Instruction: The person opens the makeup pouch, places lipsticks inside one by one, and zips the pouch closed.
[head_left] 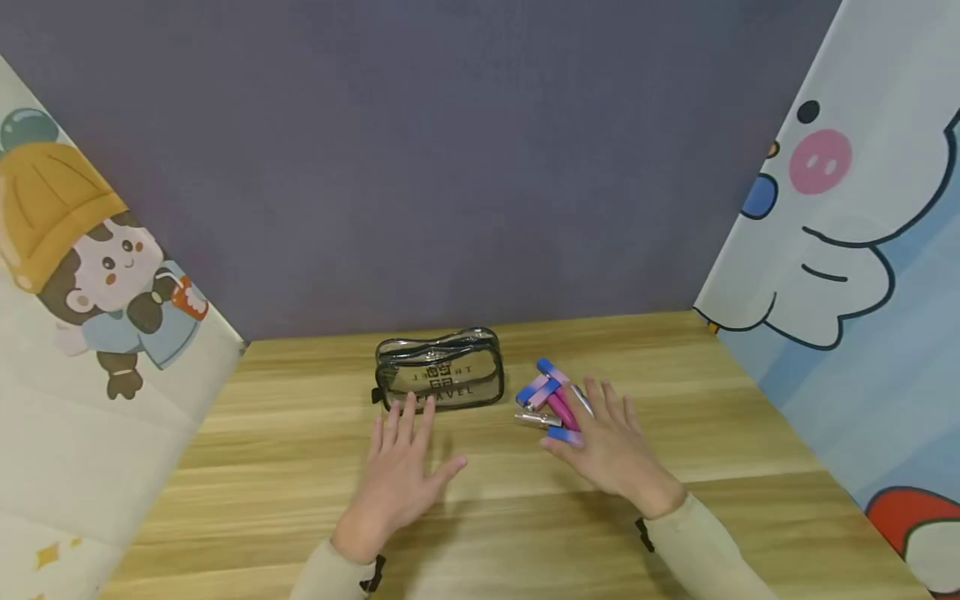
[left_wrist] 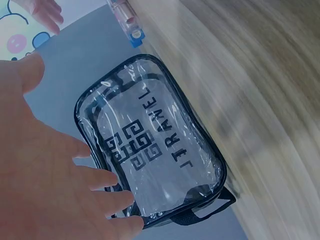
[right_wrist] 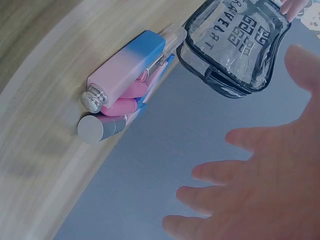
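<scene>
A clear zip pouch with black trim (head_left: 480,379) and the word TRAVEL stands at the back of the wooden table. My left hand (head_left: 401,479), fingers spread, is just in front of it and holds nothing; the fingertips overlap its lower edge in the head view. To the right lies a small pile of cosmetic tubes (head_left: 536,390): pink-and-blue ones, a magenta one (head_left: 564,412) and a silver one (head_left: 534,419). Over the right side of that pile spreads my right hand (head_left: 611,442), also holding nothing. In the right wrist view a pink-and-blue tube (right_wrist: 127,62) lies on top, near a silver-capped one (right_wrist: 97,128).
A grey panel (head_left: 465,167) rises behind the table (head_left: 495,533). Cartoon-printed sheets flank it, one on the left (head_left: 45,450) and one on the right (head_left: 915,350).
</scene>
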